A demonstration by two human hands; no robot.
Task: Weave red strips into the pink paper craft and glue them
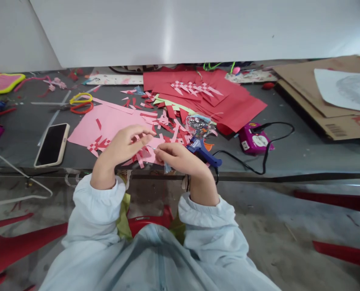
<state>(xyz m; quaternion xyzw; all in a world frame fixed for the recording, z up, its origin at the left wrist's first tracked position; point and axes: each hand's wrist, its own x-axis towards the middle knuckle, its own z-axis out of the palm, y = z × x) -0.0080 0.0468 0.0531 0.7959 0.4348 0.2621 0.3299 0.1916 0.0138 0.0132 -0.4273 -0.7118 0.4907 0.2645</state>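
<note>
My left hand (128, 143) hovers over the pink paper (85, 127), its fingers loosely curved and apart, with nothing visible between them. Close by, my right hand (178, 157) is closed in a pinch, thumb against fingers. A thin pale bit shows at its fingertips, too small to make out. Below that hand a light blue tassel (167, 167) sticks out at the table's edge; whether the fingers hold it is hidden. Red and pink paper strips (164, 121) lie around both hands, with a woven pink-and-red piece (97, 145) left of them. A blue glue gun (204, 151) lies beside my right hand.
A phone (51, 144) and yellow-and-red-handled scissors (81, 103) lie to the left. Red paper sheets (243, 107) bear several woven pieces (195, 87). A clear bag (198, 124) sits among scraps. At right are a purple power box (254, 139), its black cable (263, 165) and cardboard (313, 97).
</note>
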